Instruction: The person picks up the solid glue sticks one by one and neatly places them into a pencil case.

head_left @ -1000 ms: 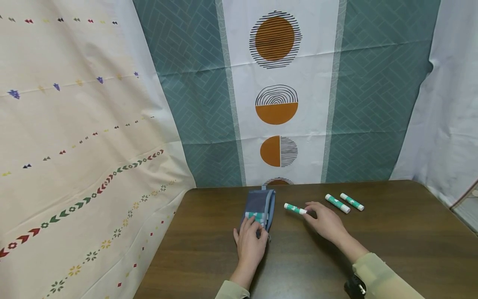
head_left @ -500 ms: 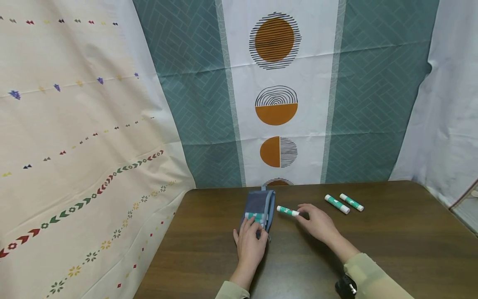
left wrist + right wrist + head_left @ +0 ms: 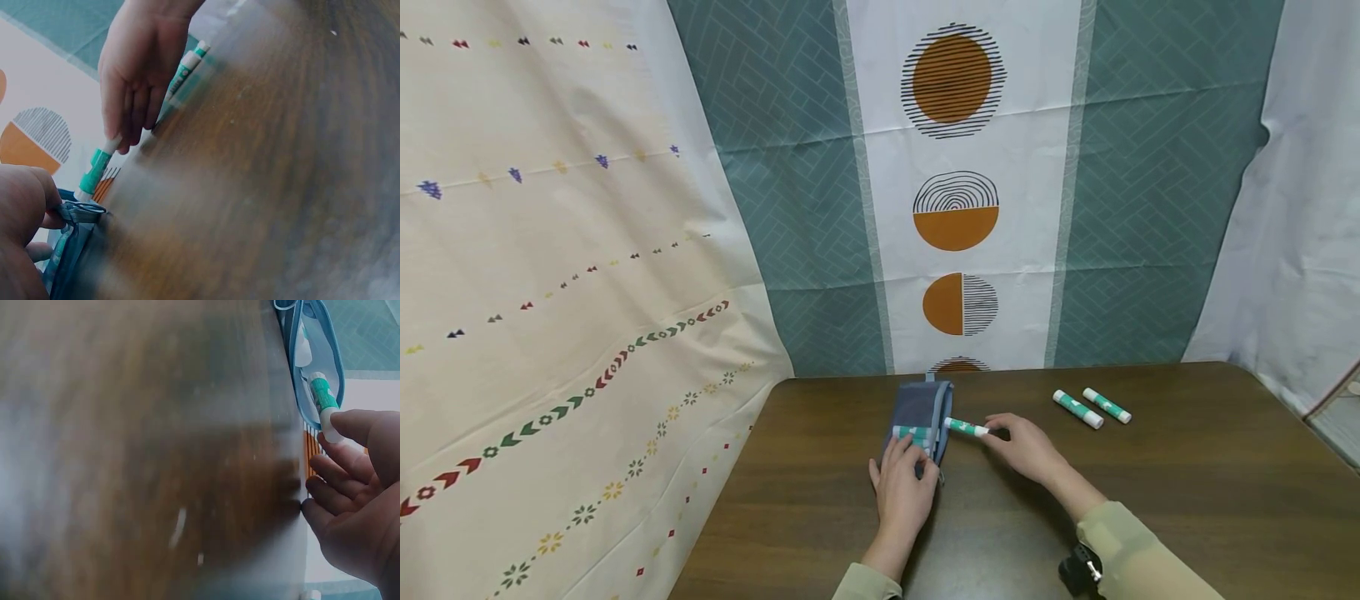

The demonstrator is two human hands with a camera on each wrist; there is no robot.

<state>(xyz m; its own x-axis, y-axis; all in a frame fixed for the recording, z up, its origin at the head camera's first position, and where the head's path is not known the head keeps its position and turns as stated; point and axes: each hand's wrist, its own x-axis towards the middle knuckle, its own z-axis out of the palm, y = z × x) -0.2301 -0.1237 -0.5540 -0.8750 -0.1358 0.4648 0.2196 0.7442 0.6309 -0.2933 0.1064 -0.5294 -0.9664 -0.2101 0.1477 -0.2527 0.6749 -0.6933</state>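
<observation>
A blue zip pouch (image 3: 917,398) lies on the table, and green-and-white glue sticks (image 3: 912,432) show through its see-through side. My left hand (image 3: 904,492) rests over the pouch's near part; in the left wrist view its fingers grip the zip edge (image 3: 81,211). Between thumb and fingertips, my right hand (image 3: 1028,451) pinches one end of a glue stick (image 3: 966,427). That stick's far end reaches the pouch's opening. The right wrist view shows the mouth (image 3: 341,376) spread apart, the held stick's tip inside it and another white-ended stick (image 3: 303,350) deeper in.
Two more glue sticks, one nearer (image 3: 1078,409) and one farther right (image 3: 1107,405), lie side by side on the brown wooden table (image 3: 1210,492). Patterned cloths (image 3: 1180,183) hang behind the table's back edge and along its left side.
My right hand has moved left with the glue stick, from apart from the pouch to its opening. The left hand and pouch have stayed in place.
</observation>
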